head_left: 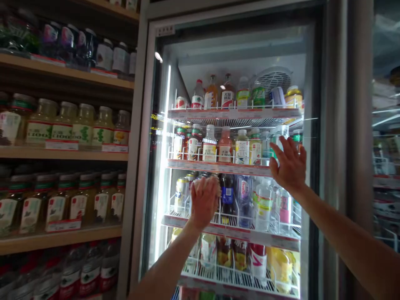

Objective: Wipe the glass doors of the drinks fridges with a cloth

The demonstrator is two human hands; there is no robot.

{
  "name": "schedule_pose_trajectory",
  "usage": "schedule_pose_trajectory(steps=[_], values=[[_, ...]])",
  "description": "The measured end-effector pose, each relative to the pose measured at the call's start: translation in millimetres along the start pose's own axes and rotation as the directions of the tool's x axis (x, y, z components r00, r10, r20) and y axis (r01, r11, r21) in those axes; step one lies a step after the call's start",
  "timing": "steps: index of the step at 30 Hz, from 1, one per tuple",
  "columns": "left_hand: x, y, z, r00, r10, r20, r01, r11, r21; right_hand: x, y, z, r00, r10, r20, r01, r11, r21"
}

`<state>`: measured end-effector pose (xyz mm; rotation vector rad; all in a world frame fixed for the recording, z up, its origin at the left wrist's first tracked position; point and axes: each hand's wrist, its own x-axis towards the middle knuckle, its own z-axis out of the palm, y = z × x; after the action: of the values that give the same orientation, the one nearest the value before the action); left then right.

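Note:
In front of me stands the glass door (203,46) of a lit drinks fridge, with reflections on the pane. My left hand (203,202) is raised at its lower middle, fingers bent over a pale, crumpled cloth (218,185) that mostly hides behind them. To the right and higher up, my right hand (289,164) has its fingers spread, palm toward the glass, and holds nothing. Whether that palm touches the pane I cannot tell. Behind the glass, a dark bottle with a blue label (227,193) shows beside my left hand.
Wire shelves (234,168) inside the fridge carry several rows of bottles and cans. Wooden shelves (62,153) on the left hold juice bottles (84,125) and price tags. A metal frame (334,125) edges the door on the right, with another stocked fridge (386,166) beyond it.

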<state>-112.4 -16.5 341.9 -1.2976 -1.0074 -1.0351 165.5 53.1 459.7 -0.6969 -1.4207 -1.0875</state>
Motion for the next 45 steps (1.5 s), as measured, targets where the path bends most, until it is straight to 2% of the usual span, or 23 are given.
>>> schedule_pose_trajectory(steps=[2,3,6,8,11,13,15,19,21,22,24,27,28,30,33,34,36,38,39,40,42,44,45], values=[[-9.1,-0.2,-1.9,0.991,0.122,0.045,-0.121,0.992,-0.043,0.2,1.8,0.2,1.000,-0.001,-0.001,0.001,1.000,-0.014],[-12.8,-7.6,-4.0,0.994,0.098,0.042,-0.096,0.995,-0.033,0.8,2.7,0.3,1.000,-0.004,-0.004,0.003,1.000,-0.019],[-19.6,-37.6,-11.4,0.983,-0.179,-0.050,0.181,0.982,0.049,3.9,3.0,0.0,1.000,-0.006,-0.005,0.005,1.000,-0.022],[-24.6,-42.2,-14.2,0.963,-0.258,-0.082,0.264,0.963,0.063,4.0,-2.5,-2.2,1.000,0.001,0.000,-0.001,1.000,-0.016],[-39.8,-18.6,-14.7,1.000,0.002,0.021,-0.002,1.000,-0.008,-8.1,-21.9,-8.5,0.999,-0.027,0.044,0.026,1.000,0.017],[-50.9,-3.2,-14.2,0.973,0.219,0.074,-0.213,0.974,-0.081,-25.4,-37.3,-12.6,0.988,-0.110,0.111,0.105,0.993,0.050],[-55.4,-3.7,-14.3,0.956,0.286,0.066,-0.278,0.954,-0.109,-45.0,-48.1,-14.3,0.967,-0.192,0.166,0.183,0.981,0.069],[-36.9,-33.7,-13.7,1.000,-0.024,-0.020,0.024,1.000,0.007,-67.4,-50.6,-12.5,0.961,-0.227,0.157,0.220,0.974,0.057],[-25.5,-36.0,-11.1,0.977,-0.195,-0.087,0.201,0.977,0.065,-68.2,-47.7,-11.6,0.963,-0.221,0.153,0.215,0.975,0.057],[-22.8,-31.4,-9.6,0.974,-0.204,-0.094,0.211,0.975,0.071,-67.5,-46.5,-11.4,0.964,-0.219,0.152,0.212,0.975,0.060],[-23.6,-17.1,-7.4,0.999,-0.037,-0.024,0.038,0.999,0.032,-65.7,-45.1,-11.4,0.965,-0.218,0.147,0.208,0.975,0.075],[-27.9,-11.6,-7.7,0.958,0.272,0.084,-0.267,0.961,-0.071,-65.2,-45.5,-11.7,0.967,-0.221,0.130,0.208,0.972,0.106],[-26.1,-18.1,-8.6,0.962,0.258,0.088,-0.253,0.965,-0.063,-65.4,-46.1,-11.8,0.967,-0.220,0.128,0.207,0.972,0.109],[-15.3,-37.9,-10.0,0.999,0.022,0.027,-0.023,0.999,0.024,-66.0,-47.2,-12.1,0.968,-0.217,0.128,0.205,0.974,0.099],[8.3,-54.3,-8.0,0.942,-0.306,-0.136,0.320,0.942,0.099,-66.3,-48.4,-12.3,0.970,-0.203,0.132,0.193,0.978,0.083],[14.5,-51.5,-6.3,0.946,-0.295,-0.131,0.308,0.947,0.094,-66.3,-48.4,-12.3,0.971,-0.198,0.134,0.188,0.979,0.084],[22.7,-38.8,-2.9,0.998,-0.055,-0.015,0.055,0.998,0.040,-66.2,-47.9,-12.1,0.971,-0.198,0.134,0.187,0.978,0.093],[29.5,-30.3,-1.1,0.966,0.240,0.099,-0.235,0.970,-0.060,-66.3,-47.2,-12.0,0.970,-0.207,0.130,0.194,0.976,0.101],[34.4,-31.7,-1.0,0.949,0.292,0.121,-0.283,0.955,-0.087,-66.3,-46.9,-12.0,0.970,-0.209,0.127,0.197,0.975,0.103],[41.0,-37.3,-1.4,0.959,0.257,0.119,-0.248,0.965,-0.088,-66.4,-46.8,-12.0,0.970,-0.210,0.125,0.198,0.974,0.107],[58.9,-55.6,-2.2,0.998,-0.056,0.024,0.057,0.998,-0.032,-66.5,-47.2,-12.1,0.969,-0.210,0.128,0.196,0.974,0.115],[78.4,-69.4,-1.1,0.914,-0.388,-0.118,0.390,0.921,-0.005,-66.5,-48.0,-12.2,0.971,-0.207,0.122,0.194,0.974,0.116],[86.6,-70.0,0.5,0.873,-0.462,-0.154,0.466,0.885,-0.009,-66.4,-48.3,-12.3,0.971,-0.208,0.121,0.194,0.974,0.113]])
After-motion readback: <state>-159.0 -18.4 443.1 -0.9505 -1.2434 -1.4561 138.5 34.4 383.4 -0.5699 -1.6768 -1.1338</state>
